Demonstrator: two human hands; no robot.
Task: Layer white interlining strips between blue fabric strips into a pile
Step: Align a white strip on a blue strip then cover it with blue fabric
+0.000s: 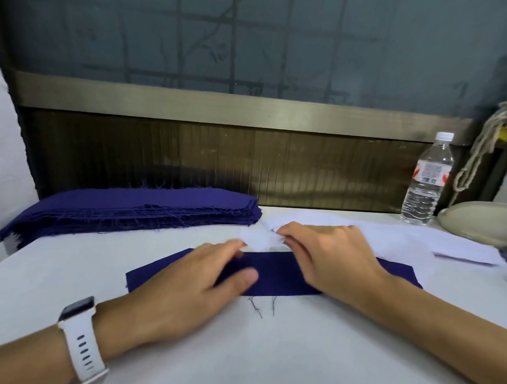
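Filling the top of the view, a frosted glass pane [251, 42] sits above a dark wood panel [190, 158]; below them a white table [269, 350] spreads toward the viewer. At the back left of the table lies a thick stack of blue fabric strips [131, 210], and at the back right a loose spread of white interlining [403, 240]. One single blue strip [275, 276] lies flat at the centre, its long axis running left to right, directly under both hands. The right hand [330, 257] pinches the near end of a white interlining strip [259, 238], which hangs just beyond the blue strip's far edge and trails off to the right. The left hand [186, 284] rests on the blue strip with fingers stretched toward that white end, blurred, thumb apart, gripping nothing. The white strip probably needs drawing leftward and toward the viewer to lie along the blue one, and the right hand holds it. A water bottle [428, 180] stands far right.
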